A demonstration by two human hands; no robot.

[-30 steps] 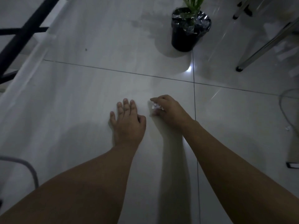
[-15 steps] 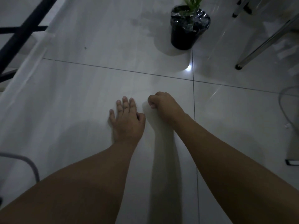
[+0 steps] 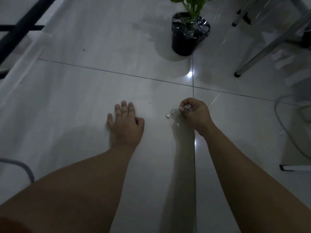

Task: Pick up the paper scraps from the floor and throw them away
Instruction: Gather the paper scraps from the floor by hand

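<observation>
Pinching a small wad of white paper scraps (image 3: pixel 187 107) between thumb and curled fingertips, the right hand (image 3: pixel 195 113) hovers just above the tiled floor (image 3: pixel 84 91), its grip closed tight around the wad. Just left of that grip, a few loose scraps (image 3: pixel 168 114) lie on the floor, with one more scrap (image 3: pixel 177 124) below them near the wrist's shadow. Farther left, well apart from the grip, the left hand (image 3: pixel 125 123) presses flat on the floor, fingers spread and holding nothing. Beyond the grip stands a black plant pot (image 3: pixel 186 41).
</observation>
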